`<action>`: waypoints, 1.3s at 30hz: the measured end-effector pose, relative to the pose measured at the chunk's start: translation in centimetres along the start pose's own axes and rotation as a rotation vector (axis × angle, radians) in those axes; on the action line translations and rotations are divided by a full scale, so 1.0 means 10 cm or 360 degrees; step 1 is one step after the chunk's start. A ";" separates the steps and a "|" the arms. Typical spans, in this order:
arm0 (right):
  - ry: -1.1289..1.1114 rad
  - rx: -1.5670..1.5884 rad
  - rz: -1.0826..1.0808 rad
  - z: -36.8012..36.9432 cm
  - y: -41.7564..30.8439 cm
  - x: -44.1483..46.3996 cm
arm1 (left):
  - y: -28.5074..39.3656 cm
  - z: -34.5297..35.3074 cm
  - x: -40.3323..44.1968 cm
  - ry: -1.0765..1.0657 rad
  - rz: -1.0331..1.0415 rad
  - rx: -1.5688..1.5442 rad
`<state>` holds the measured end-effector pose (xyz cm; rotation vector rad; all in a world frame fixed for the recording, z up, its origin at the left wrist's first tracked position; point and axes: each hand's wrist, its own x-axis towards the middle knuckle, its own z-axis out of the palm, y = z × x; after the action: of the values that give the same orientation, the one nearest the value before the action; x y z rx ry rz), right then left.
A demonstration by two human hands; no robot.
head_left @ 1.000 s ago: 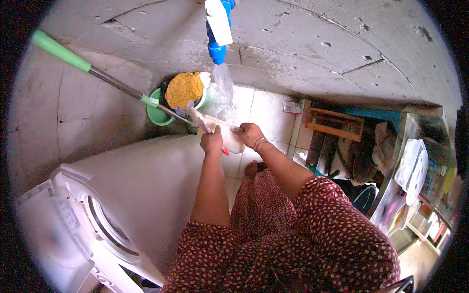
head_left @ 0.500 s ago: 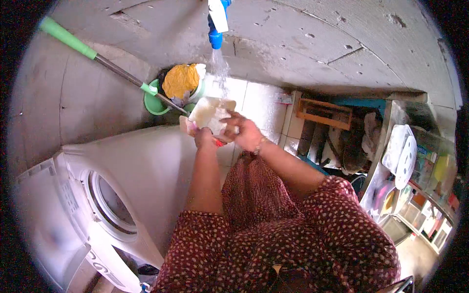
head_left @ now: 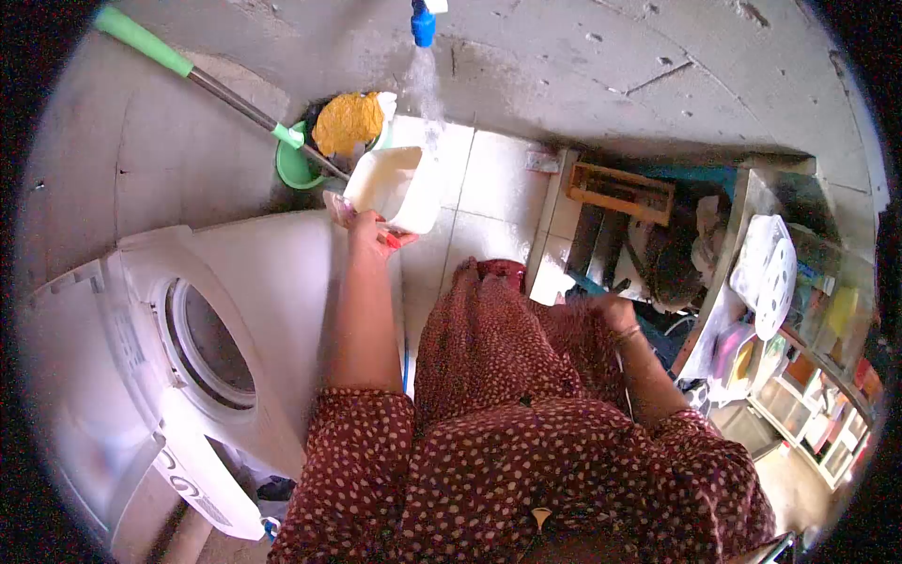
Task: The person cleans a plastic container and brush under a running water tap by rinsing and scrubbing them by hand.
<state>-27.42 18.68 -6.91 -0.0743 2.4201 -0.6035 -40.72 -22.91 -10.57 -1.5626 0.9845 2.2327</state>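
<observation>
My left hand (head_left: 374, 231) is closed on the near side of a cream-coloured tub (head_left: 383, 188), whose open side shows. A small pinkish item (head_left: 338, 209) and a red item (head_left: 393, 242) show at the same hand; I cannot make out what they are. Water runs from the blue tap (head_left: 423, 28) down beside the tub. My right hand (head_left: 611, 312) is away from the tub, low at the right by the patterned skirt, blurred, with its fingers not clear.
A white washing machine (head_left: 272, 282) stands at the left. Behind it a green-handled pole (head_left: 230, 97) leans over a green bucket (head_left: 299, 167) with a yellow cloth (head_left: 348, 122). At the right are a wooden rack (head_left: 620, 193) and shelves with dishes.
My right hand has left the tub and moved right and down beside the skirt. The tub, held in my left hand, is turned more upright. The view has tilted downward.
</observation>
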 end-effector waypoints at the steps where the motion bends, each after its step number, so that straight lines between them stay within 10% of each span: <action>1: 0.0120 -0.0194 0.0012 -0.08 0.02 0.06 | 0.00 0.01 -0.04 0.0003 -0.0003 -0.0002; 3: 0.0561 0.0981 -0.0249 0.28 -0.07 0.55 | -0.04 0.01 -0.13 -0.0042 0.0005 0.0070; 4: -0.0016 0.1476 0.0047 0.08 -0.68 0.50 | -0.05 0.01 -0.14 -0.0014 -0.0021 0.0084; 12: -0.0979 0.0033 -0.0622 1.61 -1.66 0.39 | -0.05 -0.01 -0.18 0.0009 -0.0101 0.0302; 39: -0.1076 0.0140 -0.0656 1.48 -1.71 0.09 | -0.19 -0.24 0.48 -0.0100 -0.0070 0.0361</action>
<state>-20.91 -2.76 -10.09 -0.6447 1.7216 -0.7224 -39.82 -23.86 -16.08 -1.3941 1.1295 2.0458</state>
